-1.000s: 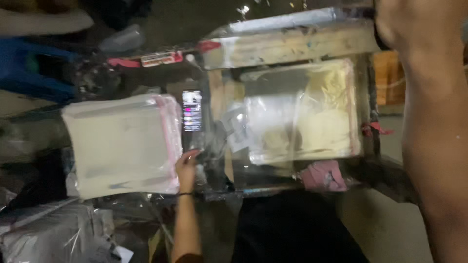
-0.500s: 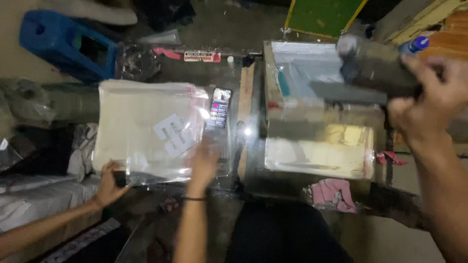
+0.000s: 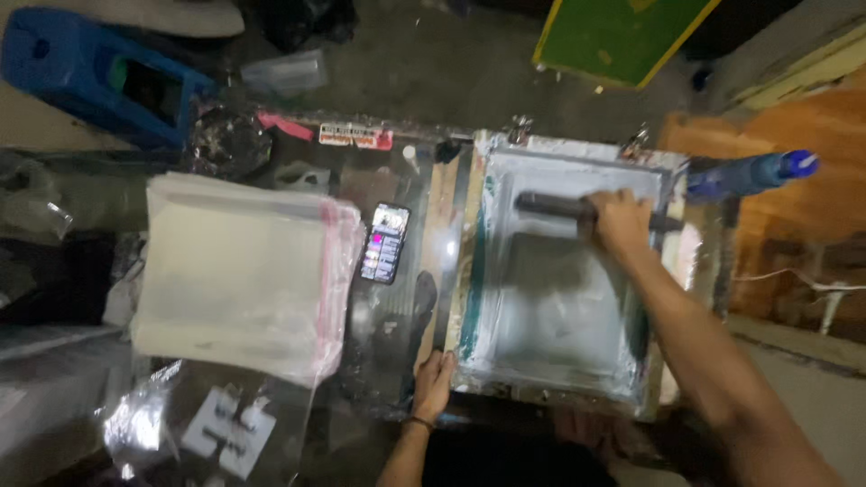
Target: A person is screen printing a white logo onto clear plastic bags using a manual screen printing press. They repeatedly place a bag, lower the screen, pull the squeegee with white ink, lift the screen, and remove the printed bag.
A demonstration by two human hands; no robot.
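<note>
The right hand (image 3: pixel 621 219) is closed around the dark bar of a squeegee (image 3: pixel 557 206), which lies crosswise near the far end of a printing screen frame (image 3: pixel 559 271). The fingers wrap over the bar's right part, so that stretch of it is hidden. The left hand (image 3: pixel 434 385) rests flat, fingers loosely spread, on the near left corner of the frame; it grips nothing, only presses the wooden edge. A dark band sits on that wrist.

The frame itself (pale mesh, teal stain along its left inner border) lies flat on the cluttered work table (image 3: pixel 397 307). The right forearm crosses the frame's near right corner and covers part of that side.

Just left of the frame, a phone (image 3: pixel 384 243) with a lit display lies face up on the table. Further left of the frame sits a stack of clear plastic bags (image 3: pixel 239 271) with a pink strip along the edge that faces the frame. Nearer the person than that stack, and well left of the frame, 1 loose clear bag (image 3: pixel 225 428) with a white printed shape lies crumpled.

Beyond the frame's far right corner a blue spray bottle (image 3: pixel 753 173) lies on its side. Beyond the frame's far edge, on the floor, stands a green board (image 3: pixel 622 36) with a yellow rim. Far to the left of the frame, past the stack, a blue plastic stool (image 3: pixel 99 77) lies tipped over.
</note>
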